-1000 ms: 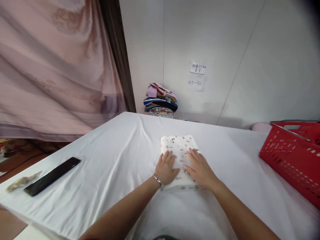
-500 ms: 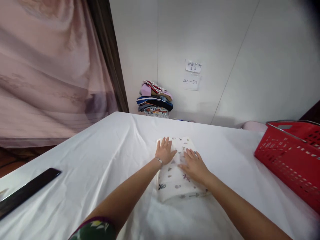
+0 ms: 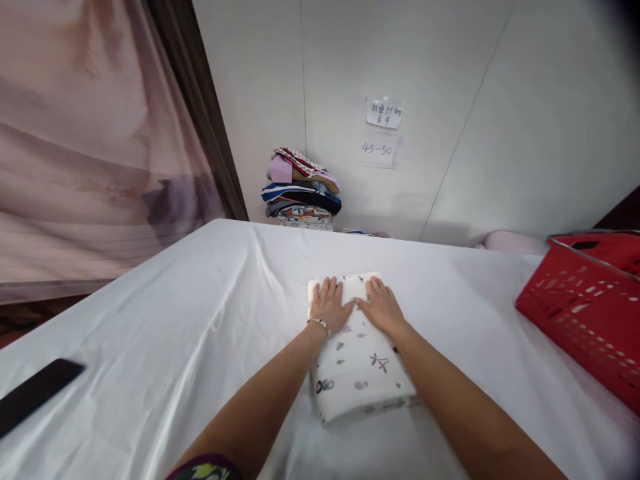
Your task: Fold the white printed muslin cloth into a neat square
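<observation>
The person is leaning over the table (image 3: 200, 300), which is wearing a white sheet, and is pressing both hands on a folded cloth (image 3: 357, 373). This cloth, white with small printed figures, is lying about in the middle of the surface, its long side running from the near edge toward the far edge. The left hand (image 3: 330, 308) and the right hand (image 3: 381, 308) are resting side by side on the far end of it, thumbs almost touching. Both are spread wide with palms down and are gripping nothing; held flat like this, they are pushing the layers down so the fold is staying smooth. A thin bracelet (image 3: 320, 324) is sitting on the left wrist.

A red basket (image 3: 585, 313) is standing at the right edge, well apart from the cloth but inside arm's reach. A black flat thing (image 3: 35, 393) is lying near the left edge; what it is I cannot tell. Behind the far edge a pile of folded clothes (image 3: 301, 190) is leaning against the wall, under two paper notes (image 3: 383, 115), and a pink curtain (image 3: 90, 147) is hanging on the left
</observation>
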Available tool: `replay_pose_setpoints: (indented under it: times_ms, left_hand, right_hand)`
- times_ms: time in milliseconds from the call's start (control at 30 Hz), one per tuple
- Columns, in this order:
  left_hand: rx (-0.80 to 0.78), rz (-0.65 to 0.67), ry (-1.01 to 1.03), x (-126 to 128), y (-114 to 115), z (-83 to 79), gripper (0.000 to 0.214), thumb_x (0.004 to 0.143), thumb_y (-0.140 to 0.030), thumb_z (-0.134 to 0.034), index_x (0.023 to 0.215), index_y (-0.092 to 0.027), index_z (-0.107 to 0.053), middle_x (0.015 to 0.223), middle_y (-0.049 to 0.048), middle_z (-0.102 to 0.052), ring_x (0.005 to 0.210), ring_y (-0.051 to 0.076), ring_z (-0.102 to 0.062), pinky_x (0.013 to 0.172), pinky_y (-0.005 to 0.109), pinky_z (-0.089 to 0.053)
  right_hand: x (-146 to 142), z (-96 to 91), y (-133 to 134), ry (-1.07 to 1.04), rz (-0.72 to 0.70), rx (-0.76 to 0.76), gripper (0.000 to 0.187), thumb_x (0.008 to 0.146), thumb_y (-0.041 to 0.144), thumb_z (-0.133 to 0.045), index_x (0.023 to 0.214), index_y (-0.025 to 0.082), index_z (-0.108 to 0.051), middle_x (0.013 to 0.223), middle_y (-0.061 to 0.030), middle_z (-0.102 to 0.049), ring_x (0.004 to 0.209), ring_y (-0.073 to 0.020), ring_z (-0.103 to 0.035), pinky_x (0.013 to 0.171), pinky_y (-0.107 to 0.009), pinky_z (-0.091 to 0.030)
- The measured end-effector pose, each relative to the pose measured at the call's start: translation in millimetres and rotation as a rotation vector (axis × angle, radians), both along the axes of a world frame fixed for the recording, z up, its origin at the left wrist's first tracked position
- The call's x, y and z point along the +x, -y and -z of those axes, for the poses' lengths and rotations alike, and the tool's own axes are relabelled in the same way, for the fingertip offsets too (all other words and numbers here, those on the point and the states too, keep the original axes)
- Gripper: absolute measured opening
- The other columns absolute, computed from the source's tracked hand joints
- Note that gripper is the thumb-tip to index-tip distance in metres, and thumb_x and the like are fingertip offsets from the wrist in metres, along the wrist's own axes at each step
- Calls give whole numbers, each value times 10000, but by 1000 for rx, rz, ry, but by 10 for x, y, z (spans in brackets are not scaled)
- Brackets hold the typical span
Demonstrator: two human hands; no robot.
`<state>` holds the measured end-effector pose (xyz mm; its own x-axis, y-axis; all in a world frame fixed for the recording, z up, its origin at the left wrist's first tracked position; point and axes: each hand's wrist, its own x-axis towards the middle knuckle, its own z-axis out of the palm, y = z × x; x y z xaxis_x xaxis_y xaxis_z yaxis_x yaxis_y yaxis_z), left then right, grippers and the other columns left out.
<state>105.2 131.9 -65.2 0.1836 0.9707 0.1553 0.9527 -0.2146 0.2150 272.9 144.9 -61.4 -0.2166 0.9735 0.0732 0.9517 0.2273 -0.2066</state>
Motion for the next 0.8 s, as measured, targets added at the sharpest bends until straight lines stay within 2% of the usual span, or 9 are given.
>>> replay_pose_setpoints:
  times_ms: [133,267,333,400,467,533,667,800]
  left_hand:
    - [15,-37,65,-27,10,-25,612,829,-528,-342,1329,-176,-363,1460,75,-219,1352,245,-100,1091,446,-67]
    - [14,-325,211,-154,54,-116,626,811,-487,-402,1329,-141,-334,1449,123,-235,1322,271,-209,1034,430,-247]
    - [-29,-442,305,-233,77,-170,665,806,-481,-413,1340,-105,-290,1378,176,-354,1249,291,-352,971,413,-331]
    - [-130,-500,396,-291,80,-225,682,800,-488,-427,1321,-67,-296,1243,217,-494,1138,310,-478,900,411,-384]
    - [-232,-512,456,-315,45,-286,661,783,-493,-464,1261,-48,-365,1120,231,-575,1048,320,-546,837,401,-415]
    - [-259,-487,478,-315,-39,-357,606,776,-470,-495,1224,-71,-405,1095,205,-597,1027,293,-565,827,360,-421]
    - [-146,-365,494,-328,-309,-467,566,800,-448,-484,1286,-204,-331,1160,98,-585,1055,222,-551,853,297,-404]
    - [-233,-353,451,-387,-501,-388,574,751,-446,-554,1241,-194,-398,1160,128,-579,1077,257,-534,862,337,-399]
  right_hand:
    - [-16,-32,-7,-18,106,-88,755,846,607,-209,1394,88,-214,1483,-118,-110,1348,-231,-78,1060,-378,-104]
    - [-12,-59,-9,-30,132,-133,752,843,600,-199,1405,99,-187,1489,-92,-79,1352,-219,-53,1066,-384,-105]
    - [-14,-67,-4,-43,139,-137,749,842,595,-204,1404,99,-189,1489,-90,-79,1351,-221,-56,1062,-397,-116]
    - [-19,-72,4,-61,144,-133,748,842,591,-207,1403,98,-190,1488,-93,-84,1350,-227,-62,1058,-409,-124]
    - [-23,-73,15,-79,155,-129,751,840,591,-210,1404,95,-186,1487,-96,-85,1350,-233,-59,1056,-419,-125]
    - [-21,-67,31,-90,180,-135,753,838,590,-218,1402,92,-188,1487,-99,-82,1349,-241,-52,1055,-424,-127]
    - [6,-20,79,-111,238,-149,749,836,601,-215,1385,92,-234,1475,-126,-133,1341,-268,-87,1039,-414,-177]
    - [42,40,125,-92,226,-122,769,822,621,-254,1381,94,-236,1465,-145,-158,1332,-289,-118,1029,-411,-209]
